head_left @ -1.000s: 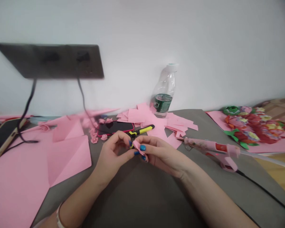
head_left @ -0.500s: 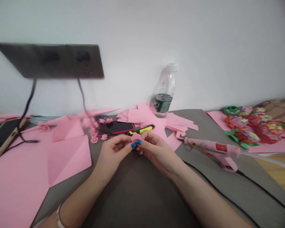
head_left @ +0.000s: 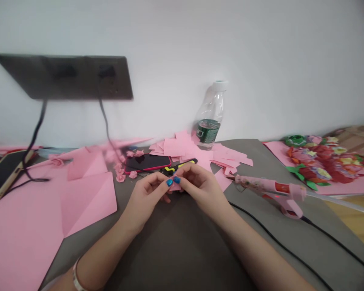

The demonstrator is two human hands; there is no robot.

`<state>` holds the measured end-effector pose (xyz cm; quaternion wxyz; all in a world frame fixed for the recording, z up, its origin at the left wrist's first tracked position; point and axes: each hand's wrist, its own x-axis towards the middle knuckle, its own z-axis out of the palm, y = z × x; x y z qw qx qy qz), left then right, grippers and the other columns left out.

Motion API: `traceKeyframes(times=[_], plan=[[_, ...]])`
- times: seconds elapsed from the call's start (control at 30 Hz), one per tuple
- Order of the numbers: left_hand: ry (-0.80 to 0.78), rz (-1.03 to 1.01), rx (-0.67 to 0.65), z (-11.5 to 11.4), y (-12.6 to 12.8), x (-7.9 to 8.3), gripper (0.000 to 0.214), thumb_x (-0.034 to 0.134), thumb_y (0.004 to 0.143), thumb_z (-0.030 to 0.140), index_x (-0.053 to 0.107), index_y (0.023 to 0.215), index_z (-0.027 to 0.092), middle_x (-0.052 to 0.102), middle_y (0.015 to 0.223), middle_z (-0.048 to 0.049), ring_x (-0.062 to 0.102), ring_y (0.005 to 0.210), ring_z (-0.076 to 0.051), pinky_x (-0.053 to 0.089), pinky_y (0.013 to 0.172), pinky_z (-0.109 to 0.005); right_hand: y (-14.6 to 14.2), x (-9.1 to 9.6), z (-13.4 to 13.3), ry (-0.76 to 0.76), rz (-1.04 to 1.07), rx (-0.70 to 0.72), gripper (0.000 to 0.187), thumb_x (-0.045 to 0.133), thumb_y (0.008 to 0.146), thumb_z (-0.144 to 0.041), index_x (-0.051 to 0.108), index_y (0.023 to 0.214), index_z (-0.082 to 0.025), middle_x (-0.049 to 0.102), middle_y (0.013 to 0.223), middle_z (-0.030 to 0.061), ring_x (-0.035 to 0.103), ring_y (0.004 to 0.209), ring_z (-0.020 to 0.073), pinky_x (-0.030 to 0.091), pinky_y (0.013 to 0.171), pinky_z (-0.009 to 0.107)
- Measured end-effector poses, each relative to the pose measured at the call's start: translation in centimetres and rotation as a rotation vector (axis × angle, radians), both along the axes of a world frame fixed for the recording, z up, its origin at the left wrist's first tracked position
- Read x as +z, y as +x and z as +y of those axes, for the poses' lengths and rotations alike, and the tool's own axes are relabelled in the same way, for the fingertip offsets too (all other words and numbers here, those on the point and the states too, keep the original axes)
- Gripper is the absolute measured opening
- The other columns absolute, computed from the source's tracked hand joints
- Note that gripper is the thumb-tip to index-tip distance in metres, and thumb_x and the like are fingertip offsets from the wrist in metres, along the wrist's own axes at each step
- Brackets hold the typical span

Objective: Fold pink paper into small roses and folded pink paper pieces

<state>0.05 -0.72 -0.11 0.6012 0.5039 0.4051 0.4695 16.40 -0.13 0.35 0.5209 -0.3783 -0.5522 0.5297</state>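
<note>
Two bare hands meet above the middle of a dark grey surface [head_left: 182,242], the left hand [head_left: 147,202] and right hand [head_left: 203,188] held close, their blue-painted nails [head_left: 176,180] almost touching. Both grips are clenched in a pinch on a small piece of pink paper [head_left: 175,186], mostly hidden inside the pinch. Taking twelve o'clock as straight ahead, a black phone [head_left: 147,162] and a yellow-and-black highlighter [head_left: 182,167] lie just beyond the hands, with loose pink paper squares [head_left: 182,147] behind them and a clear plastic bottle [head_left: 210,117] by the wall. A pink hot glue gun [head_left: 269,190] rests at three o'clock, and a large folded pink sheet [head_left: 87,202] spreads at nine. For paper this small, a firm pinch close to the fold, with both hands steady, looks best.
</note>
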Motion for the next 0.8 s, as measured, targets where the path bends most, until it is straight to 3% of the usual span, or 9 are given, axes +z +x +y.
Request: traceKeyframes(times=[0.2,0.47,0.67,0.8], plan=[[0.149,0.156,0.039,-0.4,0.0,0.7,0.026,0.066,0.089,0.04,0.063,0.075,0.018,0.06,0.071,0.0016,0.058,0.063,-0.011,0.051,0.055,-0.019,-0.2,0.1,0.0,-0.016,0.018,0.005,0.021,0.075,0.08,-0.039,0.063,0.083,-0.021,0.063,0.074,-0.0002,0.06,0.065,0.0131,0.049,0.056,0.025],[0.154,0.143,0.073,-0.6,0.3,1.1,0.023,0.066,0.088,0.04,0.063,0.08,0.019,0.063,0.074,0.0008,0.059,0.06,-0.011,0.054,0.053,-0.021,-0.6,0.3,-0.3,-0.074,0.037,0.012,0.021,0.073,0.08,-0.038,0.061,0.083,-0.022,0.059,0.072,-0.0015,0.055,0.06,0.0118,0.05,0.052,0.025],[0.157,0.115,0.113,-0.5,0.2,1.0,0.023,0.07,0.086,0.038,0.064,0.076,0.018,0.062,0.071,0.0017,0.061,0.06,-0.011,0.056,0.054,-0.02,-0.3,0.5,-0.5,0.064,-0.089,-0.017,0.001,0.064,0.083,-0.023,0.064,0.084,-0.023,0.062,0.082,0.0015,0.058,0.066,0.0132,0.052,0.059,0.028],[0.087,0.069,0.074,-0.4,0.0,0.8,0.022,0.072,0.086,0.039,0.069,0.085,0.018,0.07,0.081,-0.0012,0.067,0.07,-0.013,0.061,0.064,-0.022,0.0,0.5,-0.3,0.097,-0.135,-0.061,0.003,0.063,0.083,-0.022,0.065,0.084,-0.023,0.062,0.083,0.0022,0.06,0.071,0.0157,0.051,0.062,0.029]])
